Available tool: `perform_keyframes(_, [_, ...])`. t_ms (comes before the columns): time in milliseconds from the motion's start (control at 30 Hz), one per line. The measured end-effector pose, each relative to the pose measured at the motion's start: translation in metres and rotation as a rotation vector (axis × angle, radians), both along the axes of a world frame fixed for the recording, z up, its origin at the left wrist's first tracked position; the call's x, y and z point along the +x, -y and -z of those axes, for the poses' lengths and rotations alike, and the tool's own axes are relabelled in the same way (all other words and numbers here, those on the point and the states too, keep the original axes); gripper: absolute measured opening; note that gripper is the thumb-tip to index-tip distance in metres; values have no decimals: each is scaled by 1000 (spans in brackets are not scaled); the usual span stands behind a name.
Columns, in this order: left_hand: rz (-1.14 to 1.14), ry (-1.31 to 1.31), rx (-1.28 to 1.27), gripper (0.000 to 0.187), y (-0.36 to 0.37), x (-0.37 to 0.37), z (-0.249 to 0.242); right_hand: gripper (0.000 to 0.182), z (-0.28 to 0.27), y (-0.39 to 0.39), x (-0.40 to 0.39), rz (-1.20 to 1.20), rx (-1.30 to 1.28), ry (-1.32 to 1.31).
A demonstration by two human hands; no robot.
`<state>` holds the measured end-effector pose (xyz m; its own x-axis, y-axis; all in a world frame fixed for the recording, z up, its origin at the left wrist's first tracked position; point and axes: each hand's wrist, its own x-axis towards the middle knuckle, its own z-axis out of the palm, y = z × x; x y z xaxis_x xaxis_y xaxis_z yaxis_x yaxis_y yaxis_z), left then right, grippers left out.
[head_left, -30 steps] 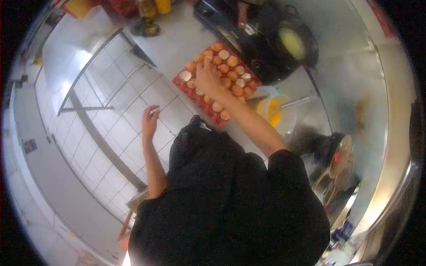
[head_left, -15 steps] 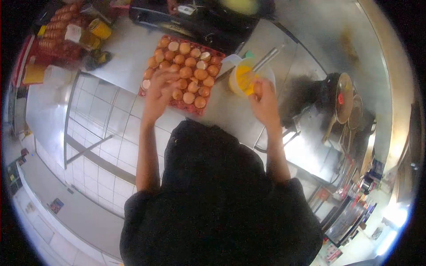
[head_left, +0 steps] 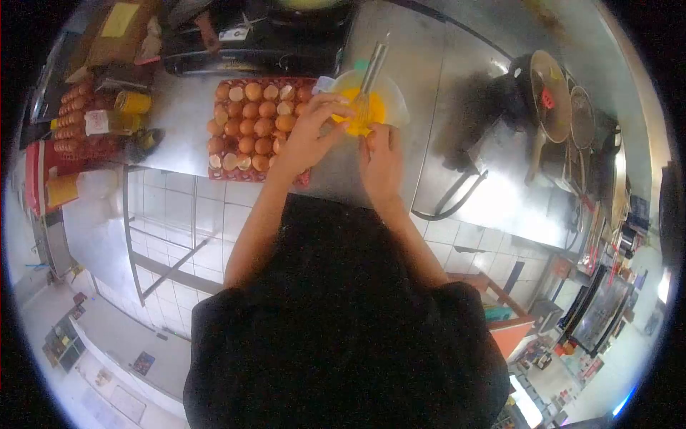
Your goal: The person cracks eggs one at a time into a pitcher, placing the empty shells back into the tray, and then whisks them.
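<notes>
My left hand (head_left: 311, 137) reaches over the near left rim of a pale bowl (head_left: 401, 106), its fingers curved and apart, with nothing visible in them. My right hand (head_left: 382, 163) is at the bowl's near rim, fingers closed round a brown egg (head_left: 370, 141) that they mostly hide. In the bowl is yellow beaten egg (head_left: 377, 109), and a metal whisk (head_left: 376, 68) leans in it, handle up. Left of the bowl lies a red egg tray (head_left: 213, 174) with many brown eggs (head_left: 247, 126) and several broken shells (head_left: 230, 161).
A black stove (head_left: 257, 61) stands behind the tray, with another person's hand (head_left: 207, 34) near it. At the far left are stacked eggs (head_left: 71, 118) and a yellow can (head_left: 133, 102). On the right, a pan (head_left: 547, 79) sits by a steel worktop (head_left: 514, 207).
My left hand has moved right, from above the egg tray to the bowl. My right hand stays by the bowl with the egg. The view has shifted, and both hands are now close together.
</notes>
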<state>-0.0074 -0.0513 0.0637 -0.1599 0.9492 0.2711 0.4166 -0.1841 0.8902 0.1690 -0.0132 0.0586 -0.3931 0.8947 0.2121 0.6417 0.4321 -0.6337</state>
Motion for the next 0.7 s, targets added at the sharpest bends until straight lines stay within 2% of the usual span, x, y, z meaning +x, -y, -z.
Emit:
perform_keyframes(133, [48,100,-29,25,-6,-6,0,32,-10,2,0,50,-52,-32])
perform_keyframes(300, [183,11,22,25,-20,-24,-3,32,-6,2,-10,127,-148,56])
perform_keyframes(500, [379,81,-47,30,-34,-35,-5,43,-13,-13,-4,75,-8,-176])
perform_keyframes(600, [497,-12,16,36,-48,-34,-18,48,-32,-20,-7,-23,-179,-282])
perform_keyframes(700, [557,-42,55,42,-60,-35,-15,53,-29,-28,-7,33,-417,-389])
